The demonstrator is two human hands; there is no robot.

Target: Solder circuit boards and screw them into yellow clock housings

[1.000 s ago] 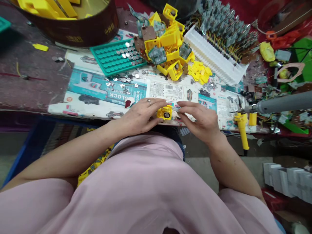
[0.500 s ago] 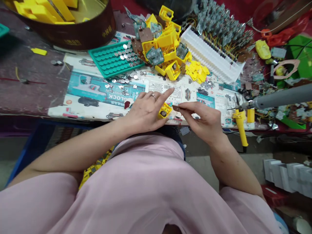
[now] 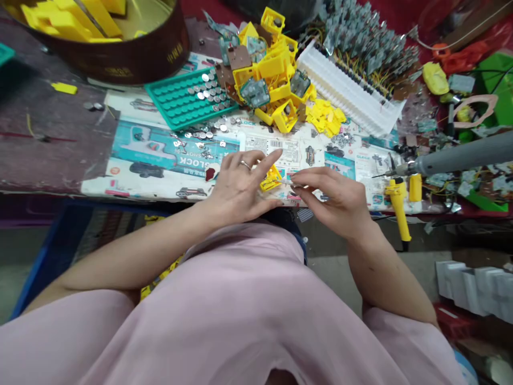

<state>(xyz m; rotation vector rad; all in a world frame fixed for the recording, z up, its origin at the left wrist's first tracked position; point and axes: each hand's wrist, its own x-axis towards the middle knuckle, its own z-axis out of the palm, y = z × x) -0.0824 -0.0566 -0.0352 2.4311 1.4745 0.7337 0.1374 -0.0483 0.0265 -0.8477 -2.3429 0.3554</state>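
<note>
My left hand (image 3: 240, 184) rests at the front of the worktable with thumb and forefinger spread apart, a ring on one finger. In the gap between them sits a small open yellow plastic case (image 3: 271, 177); whether hidden fingers touch it I cannot tell. Just right of the case, my right hand (image 3: 331, 195) pinches a small flat board (image 3: 287, 182) between thumb and fingertips. The board's edge points at the case, and most of it is covered by the fingers.
Behind the hands lie a heap of yellow cases (image 3: 276, 69), a teal tray (image 3: 172, 101) with button cells and a white rack (image 3: 348, 88) of wired parts. A soldering iron (image 3: 449, 158) juts in from the right above a yellow-handled tool (image 3: 398, 208). A round tin (image 3: 120, 59) stands back left.
The board in my right hand has turned: its brown face showed before, now a thin greyish edge does. My left thumb has stretched out further, and the yellow case has tilted slightly.
</note>
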